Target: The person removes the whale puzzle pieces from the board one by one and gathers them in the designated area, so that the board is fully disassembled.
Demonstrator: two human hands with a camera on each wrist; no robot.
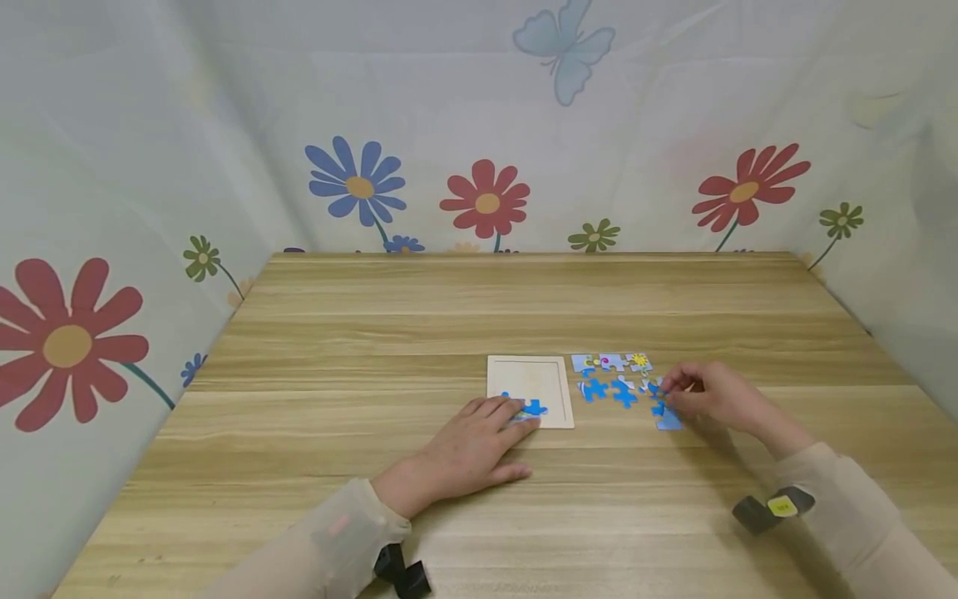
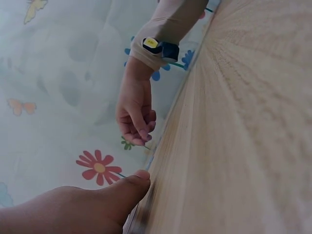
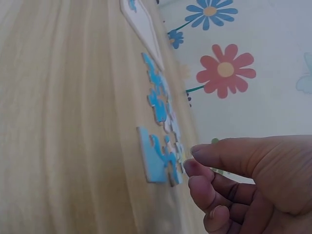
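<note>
My left hand (image 1: 467, 445) rests palm down at the near left corner of a square wooden puzzle tray (image 1: 524, 376), fingers stretched over it. Blue jigsaw pieces (image 1: 535, 408) lie in the tray's lower part, partly hidden by those fingers. To the right of the tray is a group of loose pieces, among them blue ones (image 1: 624, 393) and a row with a yellow sun (image 1: 639, 360). My right hand (image 1: 722, 399) hovers at this group's right edge, beside a light blue corner piece (image 3: 155, 163). Its thumb and fingers are loosely bent, and nothing shows between them in the right wrist view.
The wood-grain table (image 1: 374, 333) carries the tray and pieces. A white cloth with printed flowers (image 1: 486, 202) hangs behind and along both sides. Each wrist wears a small black device (image 1: 774, 507).
</note>
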